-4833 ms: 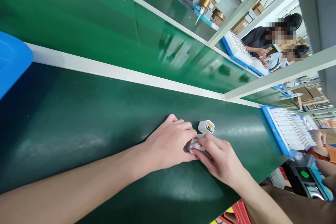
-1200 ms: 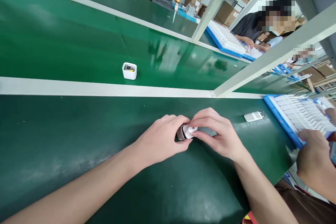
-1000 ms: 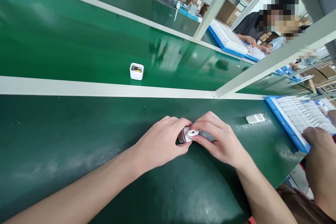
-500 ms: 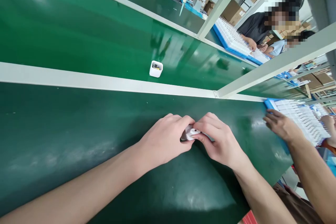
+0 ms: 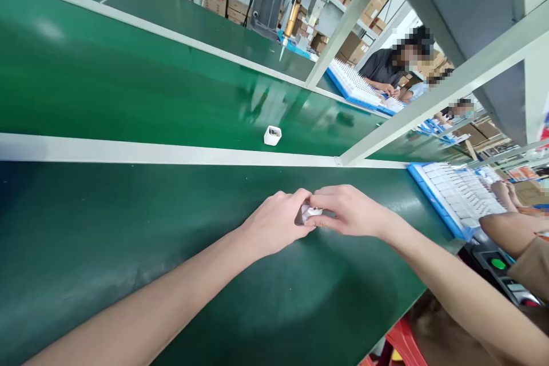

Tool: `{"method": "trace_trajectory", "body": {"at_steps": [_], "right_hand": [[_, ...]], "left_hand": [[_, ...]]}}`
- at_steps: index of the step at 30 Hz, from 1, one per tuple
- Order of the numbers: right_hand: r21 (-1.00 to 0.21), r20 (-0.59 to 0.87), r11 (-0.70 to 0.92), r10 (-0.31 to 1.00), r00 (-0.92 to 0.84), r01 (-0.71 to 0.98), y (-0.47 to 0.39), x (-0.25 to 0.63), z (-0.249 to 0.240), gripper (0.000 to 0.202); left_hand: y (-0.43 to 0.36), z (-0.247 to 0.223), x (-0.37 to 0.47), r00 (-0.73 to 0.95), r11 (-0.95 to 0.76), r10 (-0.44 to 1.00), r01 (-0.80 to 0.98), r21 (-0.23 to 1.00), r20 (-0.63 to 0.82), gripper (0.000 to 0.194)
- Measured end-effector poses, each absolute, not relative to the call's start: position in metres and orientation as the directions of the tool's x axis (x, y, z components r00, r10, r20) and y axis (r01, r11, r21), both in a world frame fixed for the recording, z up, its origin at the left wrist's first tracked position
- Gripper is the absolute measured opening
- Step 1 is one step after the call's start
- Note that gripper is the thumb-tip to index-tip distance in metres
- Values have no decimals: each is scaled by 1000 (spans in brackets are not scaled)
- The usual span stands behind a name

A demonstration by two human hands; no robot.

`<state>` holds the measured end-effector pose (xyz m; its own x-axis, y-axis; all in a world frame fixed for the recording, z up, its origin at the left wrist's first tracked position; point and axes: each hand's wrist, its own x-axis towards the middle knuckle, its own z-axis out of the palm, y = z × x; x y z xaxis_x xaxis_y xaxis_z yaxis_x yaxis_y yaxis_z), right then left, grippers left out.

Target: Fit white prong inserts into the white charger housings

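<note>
Above the dark green table (image 5: 193,200), my left hand (image 5: 278,220) has its thumb and fingers closed around a small white piece (image 5: 306,213). My right hand (image 5: 343,210) pinches the right end of that same piece, its fingertips touching it close to those of my left hand. Fine details of the piece are hidden by the fingers. Beyond the pale metal rail, a small white open-topped housing (image 5: 272,136) stands on the brighter green surface (image 5: 171,97), with something dark and yellowish inside.
A pale rail (image 5: 171,153) crosses behind my hands and meets a slanting post (image 5: 386,120). At the right lies a blue-edged tray (image 5: 454,194) of white parts beside a co-worker's arm. A red stool (image 5: 405,343) is below. People sit at the back right.
The view has shifted and turned. My right hand and forearm lie flatter, still at the white piece. The co-worker's hand has drawn back from the blue-edged tray's near edge.
</note>
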<state>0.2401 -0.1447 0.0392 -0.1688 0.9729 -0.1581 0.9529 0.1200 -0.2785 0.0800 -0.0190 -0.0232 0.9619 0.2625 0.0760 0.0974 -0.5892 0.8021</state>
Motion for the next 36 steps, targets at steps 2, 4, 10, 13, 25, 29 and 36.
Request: {"method": "trace_trajectory", "body": {"at_steps": [2,4,10,13,25,29,36], "right_hand": [[-304,-160,179,959,-236,936,-141,246,38,37],[-342,-147,191,956,-253,920,-140,249,33,38],[-364,-78,163,976,-205,917,-145,244,24,32],[-331,-72,149,981,-183,932,-145,242,26,32],[-649,142,-46,973,180,759,-156,240,8,20],[-827,114,-151,898,425,542,-163,225,23,23],[-736,-87,-252,956,281,628,-168,220,29,26]], "left_hand": [[-19,-24,80,962,-591,257,86,802,86,20],[-19,-25,80,963,-595,252,77,800,94,19],[-21,-28,82,969,-631,229,75,772,93,18],[-21,-26,80,971,-643,220,67,763,99,18],[-18,-22,78,978,-656,206,113,746,33,24],[-18,-22,79,978,-644,207,121,755,20,30],[-17,-25,80,982,-629,190,113,769,10,27]]}}
